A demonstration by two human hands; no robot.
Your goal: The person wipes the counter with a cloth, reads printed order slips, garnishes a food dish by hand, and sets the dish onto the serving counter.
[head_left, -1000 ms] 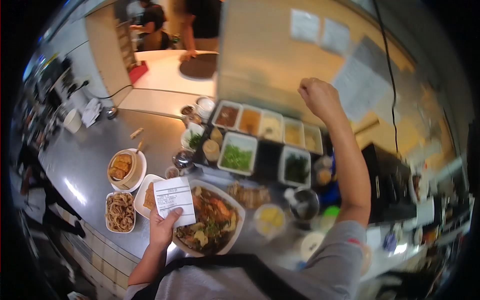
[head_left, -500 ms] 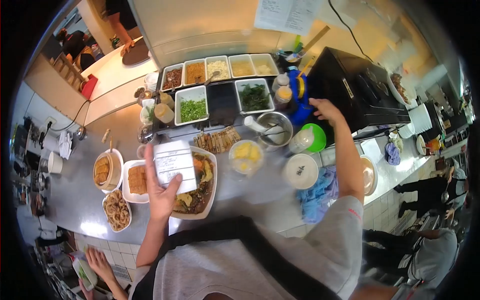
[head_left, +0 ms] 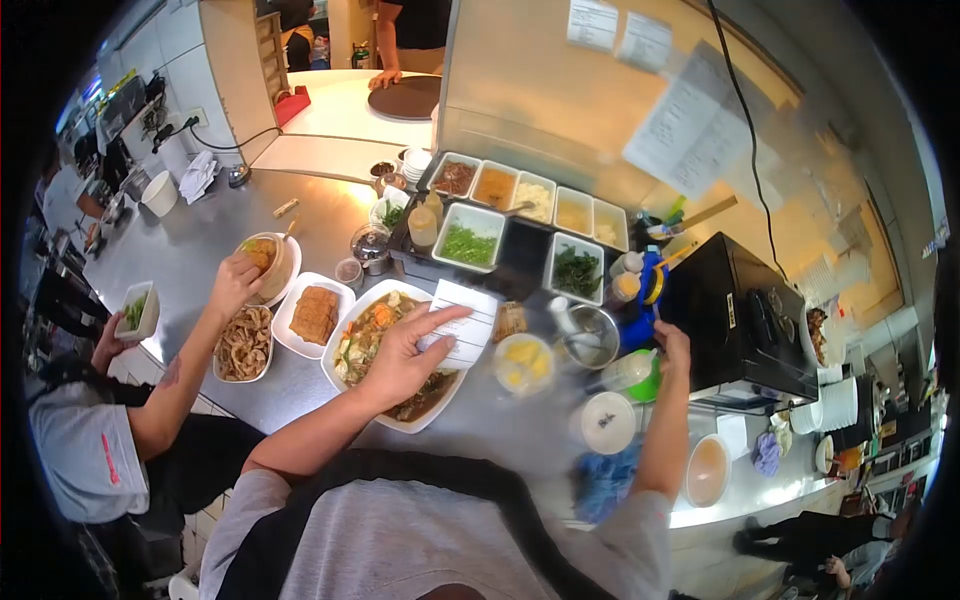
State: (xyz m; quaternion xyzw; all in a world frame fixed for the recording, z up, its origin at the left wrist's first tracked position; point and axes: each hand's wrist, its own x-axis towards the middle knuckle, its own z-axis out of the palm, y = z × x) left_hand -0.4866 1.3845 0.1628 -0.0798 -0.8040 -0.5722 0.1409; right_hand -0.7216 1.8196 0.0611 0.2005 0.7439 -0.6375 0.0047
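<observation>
My left hand (head_left: 405,352) is closed on a white printed order slip (head_left: 466,322), thumb and fingers pinching it. Beneath it lies a white dish (head_left: 408,426) of stir-fried vegetables in brown sauce. At the right, my right hand (head_left: 673,350) has its fingers bent together beside a blue container (head_left: 650,290) and a green cup (head_left: 645,385); whatever they grip, if anything, is too small to make out. A clear squeeze bottle (head_left: 626,371) leans by the cup. A metal pot (head_left: 592,340) and a bowl of yellow pieces (head_left: 524,364) stand between my hands.
At the left, a co-worker's hand (head_left: 236,284) reaches into a small bowl of food (head_left: 264,255); their other hand holds a white container (head_left: 138,312). Dishes of fried rings (head_left: 243,343) and browned slabs (head_left: 314,313) sit nearby. Topping trays (head_left: 470,237) line the back; a black oven (head_left: 745,325) stands right.
My view has turned. My left hand has tilted and brought the slip to the dish's right side. My right hand has drawn closer to the green cup, its fingers curling. A co-worker has reached in.
</observation>
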